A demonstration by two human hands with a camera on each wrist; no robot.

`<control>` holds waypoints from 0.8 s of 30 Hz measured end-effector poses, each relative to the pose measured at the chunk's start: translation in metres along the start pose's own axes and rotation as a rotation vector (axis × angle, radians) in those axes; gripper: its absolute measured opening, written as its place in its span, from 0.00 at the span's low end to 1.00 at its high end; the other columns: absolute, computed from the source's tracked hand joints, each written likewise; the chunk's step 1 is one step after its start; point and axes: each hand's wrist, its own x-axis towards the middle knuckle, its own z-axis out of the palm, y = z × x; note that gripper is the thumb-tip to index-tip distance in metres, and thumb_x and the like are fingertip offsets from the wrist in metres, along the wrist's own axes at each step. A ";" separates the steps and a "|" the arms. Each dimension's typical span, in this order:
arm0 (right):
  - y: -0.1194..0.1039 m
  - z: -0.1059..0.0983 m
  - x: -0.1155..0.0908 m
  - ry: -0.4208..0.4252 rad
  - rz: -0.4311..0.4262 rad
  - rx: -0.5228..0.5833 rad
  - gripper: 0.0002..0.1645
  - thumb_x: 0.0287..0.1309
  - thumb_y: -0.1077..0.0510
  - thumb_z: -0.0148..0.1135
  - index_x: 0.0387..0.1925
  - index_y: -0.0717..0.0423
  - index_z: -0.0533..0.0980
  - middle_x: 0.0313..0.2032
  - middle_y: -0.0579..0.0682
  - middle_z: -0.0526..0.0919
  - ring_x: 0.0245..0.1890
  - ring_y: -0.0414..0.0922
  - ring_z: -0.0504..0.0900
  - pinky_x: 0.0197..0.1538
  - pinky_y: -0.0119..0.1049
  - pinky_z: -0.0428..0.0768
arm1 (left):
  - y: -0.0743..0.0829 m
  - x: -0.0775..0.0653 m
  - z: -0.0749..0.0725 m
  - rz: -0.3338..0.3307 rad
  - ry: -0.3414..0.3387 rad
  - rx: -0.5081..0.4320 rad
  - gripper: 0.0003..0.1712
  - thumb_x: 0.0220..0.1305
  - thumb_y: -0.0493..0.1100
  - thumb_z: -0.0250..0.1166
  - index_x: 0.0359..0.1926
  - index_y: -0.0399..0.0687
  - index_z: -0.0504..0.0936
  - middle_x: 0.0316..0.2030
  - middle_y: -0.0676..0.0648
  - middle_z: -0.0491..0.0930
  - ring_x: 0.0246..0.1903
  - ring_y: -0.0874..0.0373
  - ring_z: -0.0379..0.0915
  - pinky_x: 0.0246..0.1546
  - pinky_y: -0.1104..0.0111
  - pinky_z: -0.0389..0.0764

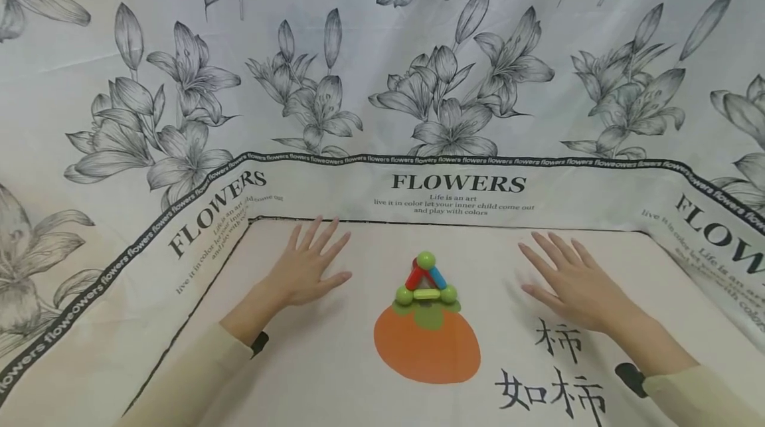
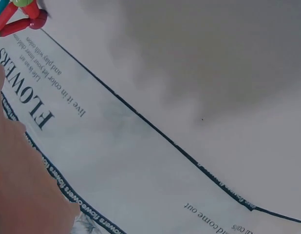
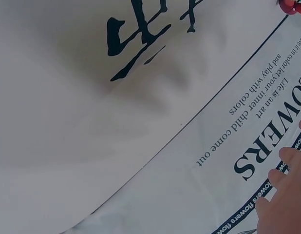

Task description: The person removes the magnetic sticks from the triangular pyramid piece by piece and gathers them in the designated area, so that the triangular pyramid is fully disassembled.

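Observation:
A small triangular frame of rods and balls (image 1: 426,294) stands in the middle of the table in the head view. Green balls mark its corners, joined by red, blue and green rods; a red ball shows partly behind. To its left, my left hand (image 1: 307,271) is spread with straight fingers, apart from the toy and holding nothing. On the other side my right hand (image 1: 570,281) is likewise spread and empty. In the left wrist view, part of the toy (image 2: 15,25) appears at the top left corner. A red ball (image 3: 288,6) peeks in at the right wrist view's top right.
A pale cloth (image 1: 335,360) covers the table, printed with an orange persimmon (image 1: 427,347) and black characters (image 1: 552,390). Behind and at the sides rises a white curtain (image 1: 358,194) with grey flowers and lettering. Dark bands (image 1: 260,344) sit at both wrists.

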 end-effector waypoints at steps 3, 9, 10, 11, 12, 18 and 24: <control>-0.005 0.000 0.005 -0.001 -0.014 -0.001 0.44 0.72 0.37 0.55 0.79 0.54 0.58 0.78 0.63 0.53 0.78 0.64 0.49 0.77 0.51 0.27 | 0.003 0.002 0.001 -0.005 -0.009 0.006 0.45 0.73 0.73 0.44 0.82 0.59 0.50 0.82 0.47 0.34 0.80 0.42 0.23 0.74 0.38 0.31; -0.013 0.003 0.007 -0.005 -0.022 0.006 0.43 0.72 0.37 0.55 0.78 0.53 0.58 0.78 0.63 0.53 0.78 0.64 0.50 0.78 0.51 0.27 | 0.010 0.009 0.006 0.000 -0.021 0.021 0.46 0.72 0.75 0.42 0.82 0.61 0.48 0.82 0.47 0.34 0.80 0.42 0.22 0.74 0.38 0.29; -0.014 0.003 0.007 -0.006 -0.019 0.007 0.43 0.72 0.37 0.55 0.78 0.53 0.58 0.78 0.63 0.53 0.78 0.64 0.50 0.77 0.51 0.27 | 0.012 0.011 0.007 0.005 -0.017 0.020 0.46 0.72 0.75 0.42 0.82 0.61 0.48 0.82 0.47 0.35 0.80 0.42 0.21 0.74 0.38 0.29; -0.016 0.003 0.008 -0.009 -0.016 0.013 0.43 0.72 0.37 0.55 0.78 0.53 0.58 0.78 0.63 0.53 0.78 0.64 0.49 0.77 0.51 0.27 | 0.014 0.013 0.007 0.008 -0.017 0.020 0.47 0.72 0.76 0.42 0.82 0.61 0.48 0.82 0.47 0.34 0.80 0.42 0.21 0.74 0.38 0.29; -0.017 0.003 0.009 -0.011 -0.014 0.020 0.43 0.72 0.37 0.55 0.78 0.53 0.58 0.78 0.63 0.53 0.78 0.64 0.49 0.77 0.51 0.27 | 0.016 0.015 0.007 0.010 -0.017 0.019 0.47 0.72 0.76 0.42 0.82 0.61 0.48 0.82 0.48 0.34 0.80 0.42 0.21 0.74 0.38 0.29; -0.032 0.006 0.022 -0.022 -0.006 0.095 0.44 0.72 0.37 0.55 0.79 0.54 0.57 0.78 0.63 0.53 0.77 0.65 0.50 0.78 0.56 0.35 | 0.027 0.021 0.005 0.015 -0.028 -0.002 0.47 0.71 0.76 0.43 0.82 0.62 0.47 0.82 0.48 0.32 0.80 0.41 0.21 0.73 0.36 0.33; -0.048 0.011 0.032 -0.055 -0.007 0.150 0.44 0.73 0.37 0.54 0.79 0.53 0.56 0.78 0.63 0.53 0.77 0.66 0.51 0.77 0.62 0.45 | 0.029 0.021 0.012 0.005 -0.020 -0.012 0.48 0.70 0.77 0.44 0.82 0.63 0.48 0.82 0.47 0.36 0.80 0.41 0.22 0.73 0.35 0.34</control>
